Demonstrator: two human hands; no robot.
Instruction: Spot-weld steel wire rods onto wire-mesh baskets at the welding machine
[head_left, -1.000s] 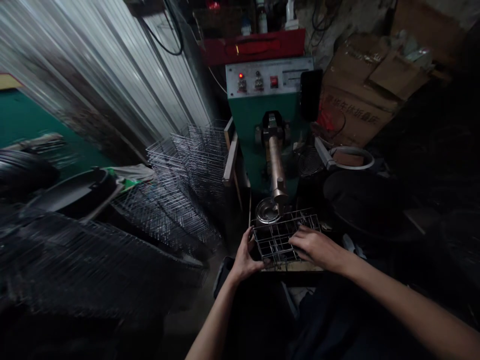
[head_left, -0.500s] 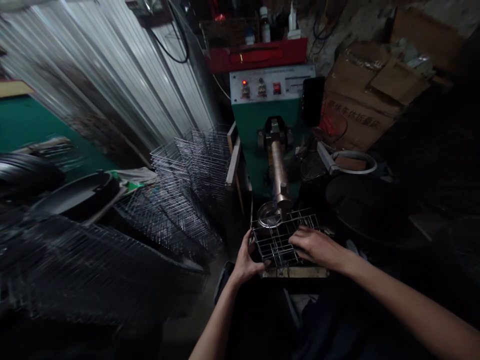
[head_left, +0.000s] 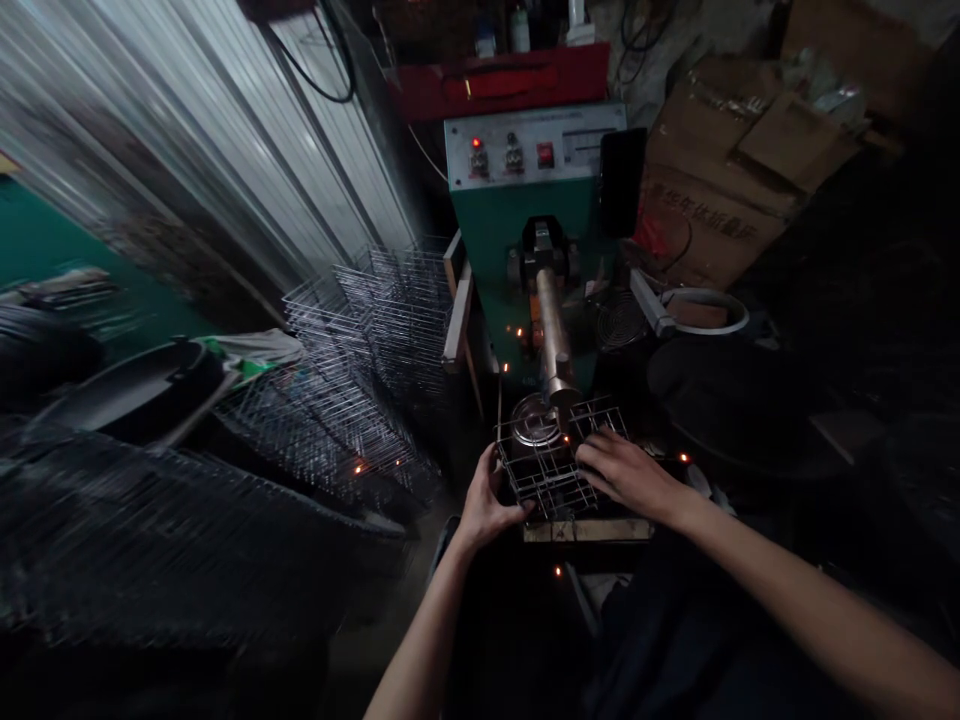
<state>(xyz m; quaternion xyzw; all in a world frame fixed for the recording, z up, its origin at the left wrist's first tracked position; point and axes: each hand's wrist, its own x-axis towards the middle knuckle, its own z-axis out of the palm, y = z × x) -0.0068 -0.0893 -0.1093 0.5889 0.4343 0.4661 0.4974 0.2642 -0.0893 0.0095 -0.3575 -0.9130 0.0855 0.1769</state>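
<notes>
A small metal wire rack (head_left: 551,480) lies under the copper-coloured arm (head_left: 553,335) of a green spot welder (head_left: 487,215). With thumb and fingers, my left hand (head_left: 484,505) grips the rack's left edge. On its right part, my right hand (head_left: 626,470) has its fingers curled down onto the wires; the fingertips are partly hidden. The arm's tip meets the rack near its far side, beside a round shiny metal piece (head_left: 536,420). Orange sparks (head_left: 566,440) fly around the tip and farther out.
Stacked wire racks (head_left: 367,330) stand to the left, with more dark mesh (head_left: 187,540) nearer. A wooden strip (head_left: 589,531) lies along the near side of the rack. Cardboard boxes (head_left: 720,190) lean at the back right. A red tray (head_left: 502,85) sits atop the welder.
Sparks have appeared around the arm's tip. The rack has tilted or turned slightly in both hands. The whole view has shifted a little.
</notes>
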